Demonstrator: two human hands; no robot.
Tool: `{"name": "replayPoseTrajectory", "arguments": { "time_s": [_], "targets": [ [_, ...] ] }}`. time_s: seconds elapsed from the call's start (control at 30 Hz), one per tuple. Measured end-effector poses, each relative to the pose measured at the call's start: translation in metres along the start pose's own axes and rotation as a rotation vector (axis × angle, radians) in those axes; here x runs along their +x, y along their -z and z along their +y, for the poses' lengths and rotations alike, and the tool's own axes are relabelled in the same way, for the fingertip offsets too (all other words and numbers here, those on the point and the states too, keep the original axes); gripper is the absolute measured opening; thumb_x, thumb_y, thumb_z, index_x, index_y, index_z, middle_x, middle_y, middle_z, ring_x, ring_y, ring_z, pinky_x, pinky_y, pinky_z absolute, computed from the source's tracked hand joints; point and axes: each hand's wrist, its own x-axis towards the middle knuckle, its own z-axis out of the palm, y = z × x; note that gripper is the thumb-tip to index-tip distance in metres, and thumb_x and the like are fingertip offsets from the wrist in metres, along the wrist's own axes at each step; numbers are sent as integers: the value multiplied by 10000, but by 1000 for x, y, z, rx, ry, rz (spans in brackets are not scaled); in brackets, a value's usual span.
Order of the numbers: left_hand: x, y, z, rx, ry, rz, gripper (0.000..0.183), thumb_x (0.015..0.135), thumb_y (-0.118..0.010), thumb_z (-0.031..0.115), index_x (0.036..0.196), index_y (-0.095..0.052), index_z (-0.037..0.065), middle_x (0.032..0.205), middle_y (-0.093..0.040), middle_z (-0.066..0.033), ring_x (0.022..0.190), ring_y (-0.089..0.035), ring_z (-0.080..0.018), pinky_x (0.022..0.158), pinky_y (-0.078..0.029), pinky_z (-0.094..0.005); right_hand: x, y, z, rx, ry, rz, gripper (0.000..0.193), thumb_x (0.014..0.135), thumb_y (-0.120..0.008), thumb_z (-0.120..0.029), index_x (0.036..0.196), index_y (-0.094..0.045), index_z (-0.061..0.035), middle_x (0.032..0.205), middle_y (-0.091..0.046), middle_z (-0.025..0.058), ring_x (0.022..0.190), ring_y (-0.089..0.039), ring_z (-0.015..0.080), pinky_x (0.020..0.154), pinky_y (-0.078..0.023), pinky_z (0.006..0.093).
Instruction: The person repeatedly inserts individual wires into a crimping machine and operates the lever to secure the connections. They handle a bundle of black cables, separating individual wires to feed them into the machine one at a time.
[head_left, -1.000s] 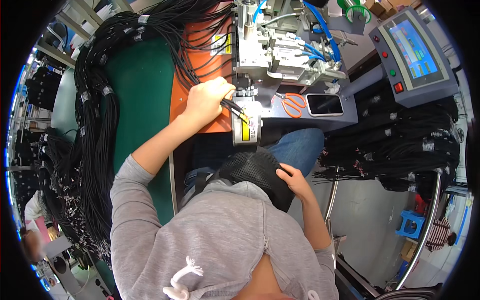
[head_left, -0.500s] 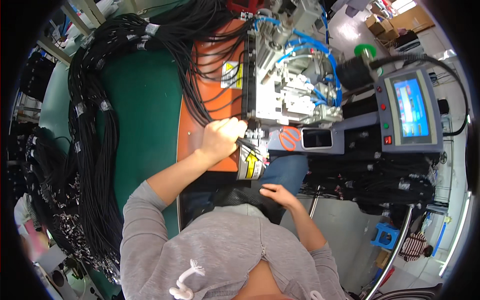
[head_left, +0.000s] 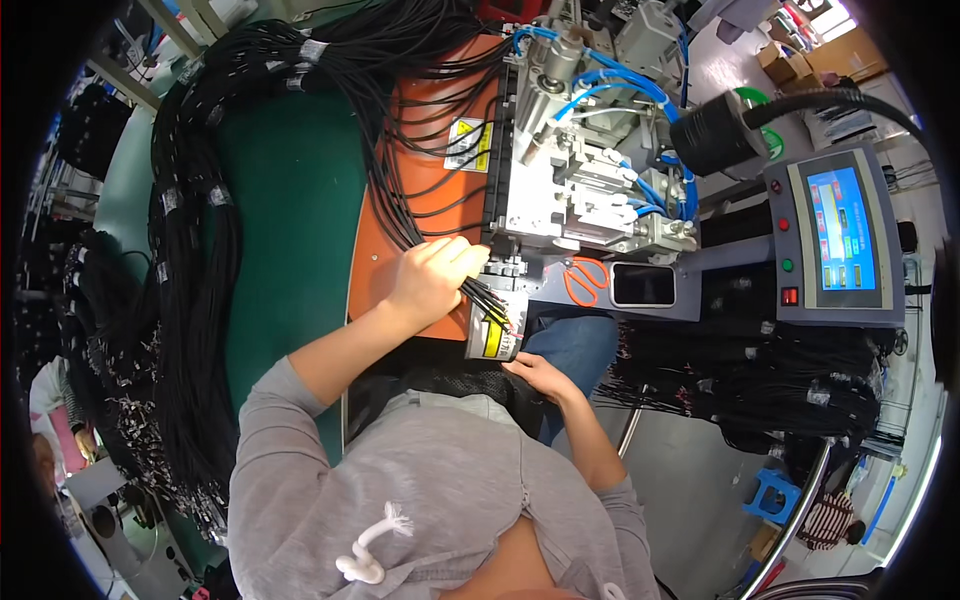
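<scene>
My left hand [head_left: 435,280] is closed around a bunch of thin black cables [head_left: 400,215] at the front of the orange plate. Their loose ends [head_left: 488,303] stick out past my fingers, over a curved metal guard [head_left: 490,340] with a yellow label. Below the guard's lower edge, over my lap, is my right hand [head_left: 543,377]. Its fingers are loosely stretched toward that edge, and nothing shows in them; whether they touch it I cannot tell. Several cables run from the bunch across the orange plate [head_left: 440,95] to the dark edge strip of a metal machine [head_left: 590,150] with blue air hoses.
Orange-handled scissors [head_left: 585,281] and a phone [head_left: 643,285] lie on the grey ledge right of my left hand. A control panel [head_left: 843,235] with a lit screen stands further right. Thick black cable bundles [head_left: 195,300] lie on the green table [head_left: 290,200]. More cables hang below the panel.
My right hand has moved slightly left and up, closer to the metal guard. The left hand keeps its hold on the cables, whose ends now show more. The view has shifted slightly.
</scene>
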Motion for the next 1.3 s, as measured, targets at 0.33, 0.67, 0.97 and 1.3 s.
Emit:
{"name": "replayPoseTrajectory", "arguments": {
  "time_s": [0.33,0.67,0.97,1.3],
  "targets": [
    [4,4,-2,-2,-41,-108,183,751,-665,62,932,-650,41,745,-618,-61,623,-609,-208,563,-489,-315,7,-20,-13,-222,205,30,295,844,-637,-190,1072,-653,-4,937,-691,178,915,-643,194,834,-471,308],
    [2,4,-1,16,-22,-129,218,737,-682,79,947,-643,37,727,-597,-57,604,-595,-200,536,-470,-312,49,-35,-11,158,252,60,273,847,-626,-125,1068,-634,36,1038,-671,139,957,-598,150,810,-480,292],
    [12,14,-3,-63,-111,-167,259,739,-691,87,990,-645,44,713,-576,-43,584,-588,-177,517,-468,-292,-17,31,-6,-401,-73,412,298,877,-627,-236,1019,-647,25,877,-696,105,817,-629,157,739,-483,299],
    [31,2,5,-94,-156,-214,212,755,-703,132,947,-658,56,655,-547,-27,549,-578,-165,487,-454,-288,-48,-25,-140,-124,961,570,264,689,-734,14,948,-683,7,876,-668,99,816,-606,195,744,-477,298]
  ]
}}
